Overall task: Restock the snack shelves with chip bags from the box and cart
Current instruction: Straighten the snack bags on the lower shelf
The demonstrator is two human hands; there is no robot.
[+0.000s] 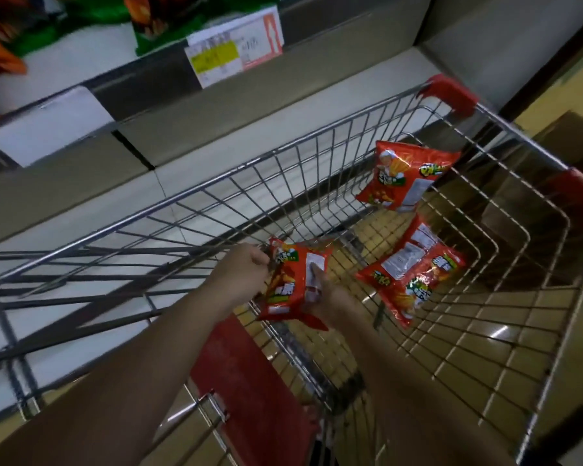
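Both my arms reach down into a wire shopping cart (317,139). A red chip bag (288,284) is held between my hands near the cart's near end. My left hand (243,270) grips its left edge, and my right hand (327,294) grips its right side from below, fingers over the white label. A second red chip bag (408,176) leans against the far end of the cart. A third red chip bag (414,267) lies flat on the cart floor to the right of my hands.
A shelf unit (216,92) runs along the left, close to the cart's side. Green and orange snack bags (169,18) sit on an upper shelf behind a price tag (233,48). The cart's red child seat flap (249,371) lies below my arms. Yellow tiled floor shows beneath.
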